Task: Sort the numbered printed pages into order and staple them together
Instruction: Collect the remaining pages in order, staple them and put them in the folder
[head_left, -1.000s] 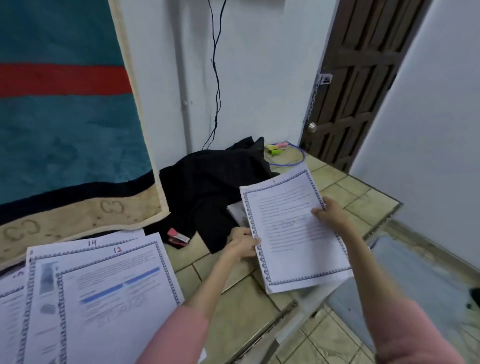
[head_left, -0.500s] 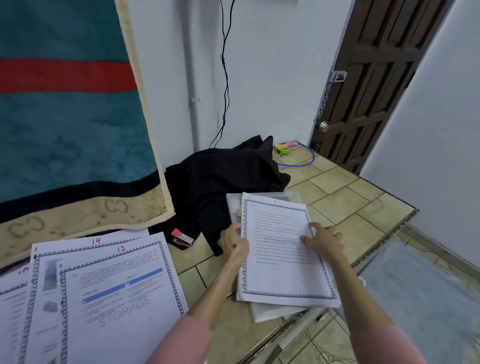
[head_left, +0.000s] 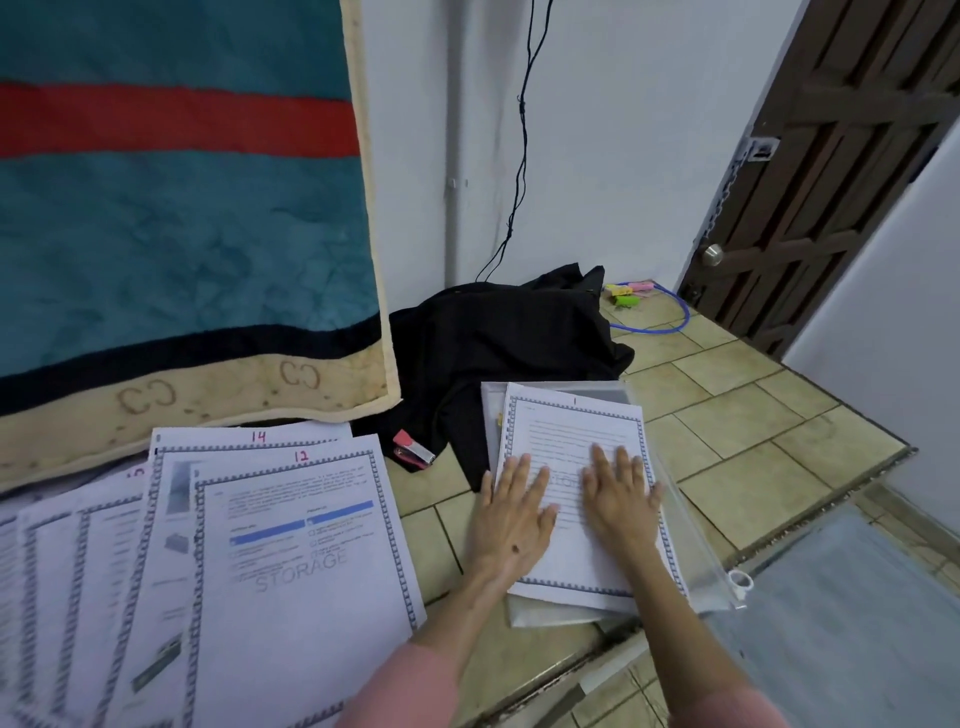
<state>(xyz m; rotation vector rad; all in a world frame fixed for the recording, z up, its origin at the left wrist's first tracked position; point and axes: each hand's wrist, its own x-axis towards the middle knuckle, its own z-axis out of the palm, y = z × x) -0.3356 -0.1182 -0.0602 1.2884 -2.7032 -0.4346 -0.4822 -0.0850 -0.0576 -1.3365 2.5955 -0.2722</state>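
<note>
Both hands now lie spread flat on page 1 (head_left: 574, 467), left hand (head_left: 511, 514) beside right hand (head_left: 618, 499), pressing it onto a clear zip folder (head_left: 696, 566) on the tiled counter (head_left: 753, 431); pages 12 (head_left: 306, 561) and 14 (head_left: 249, 439) fan leftward, a red stapler (head_left: 413, 451) against black cloth (head_left: 498, 343) between

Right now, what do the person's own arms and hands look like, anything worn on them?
Both arms wear pink sleeves that end partway along the forearm, so the wrists are bare. The left hand and right hand are bare too: no gloves, and no watch, bracelet or ring shows. The left hand has a small dark mark on its back. The fingernails look short and unpainted.
</note>
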